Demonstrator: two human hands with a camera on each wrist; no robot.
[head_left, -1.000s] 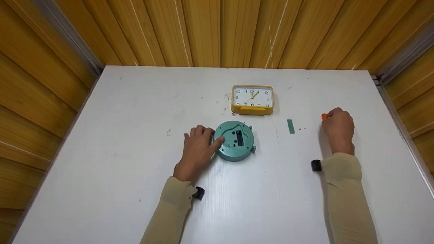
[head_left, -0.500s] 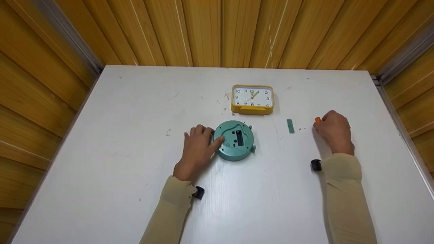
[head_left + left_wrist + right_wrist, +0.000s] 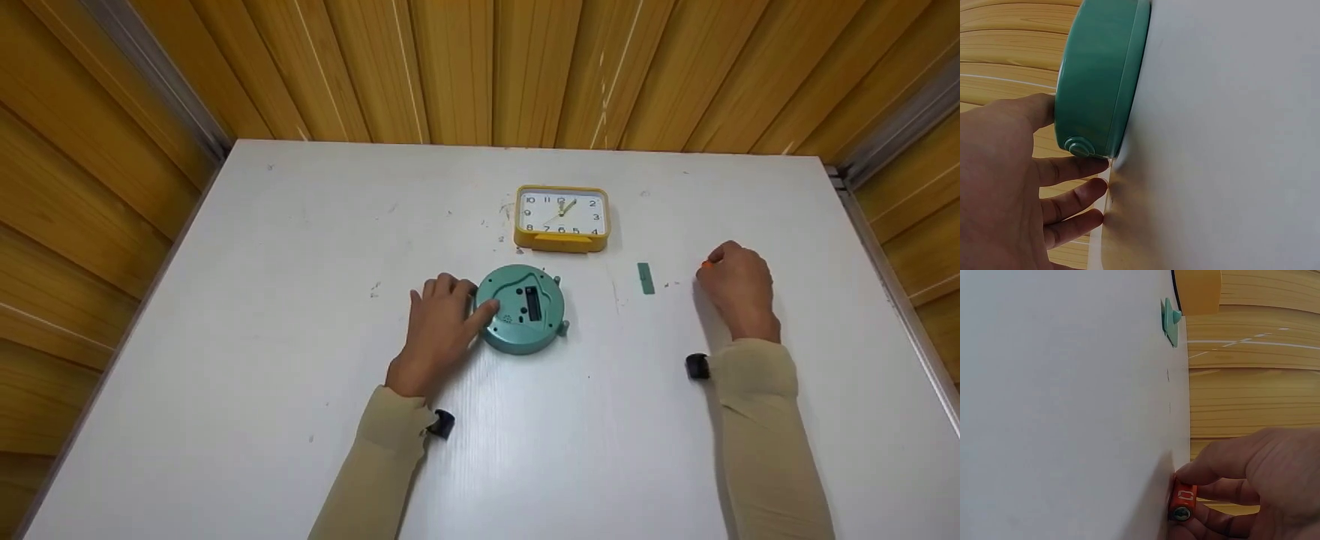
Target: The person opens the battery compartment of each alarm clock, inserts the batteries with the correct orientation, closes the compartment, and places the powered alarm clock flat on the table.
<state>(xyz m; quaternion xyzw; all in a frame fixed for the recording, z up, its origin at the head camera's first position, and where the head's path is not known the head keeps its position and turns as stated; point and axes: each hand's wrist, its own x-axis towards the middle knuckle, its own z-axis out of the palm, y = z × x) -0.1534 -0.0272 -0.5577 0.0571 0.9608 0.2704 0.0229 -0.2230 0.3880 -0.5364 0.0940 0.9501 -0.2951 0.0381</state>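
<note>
A round green alarm clock [image 3: 520, 311] lies face down, its back and dark uncovered battery slot upward. My left hand [image 3: 442, 330] holds its left side, thumb on the back and fingers at the rim; the left wrist view shows the thumb and forefinger on the clock's body [image 3: 1100, 73]. At the right, my right hand [image 3: 739, 289] pinches an orange battery [image 3: 1184, 498] just at the table surface. Most of the battery is hidden in the head view. A small green battery cover [image 3: 646, 278] lies between the clock and my right hand.
Behind the green clock lies a yellow rectangular clock [image 3: 562, 217], face up. The white table [image 3: 225, 337] ends at a wood-patterned wall [image 3: 450, 67] at the back, with similar walls on both sides.
My right hand has moved slightly left with the battery, which shows less now in the head view. The left hand and the green clock have stayed put.
</note>
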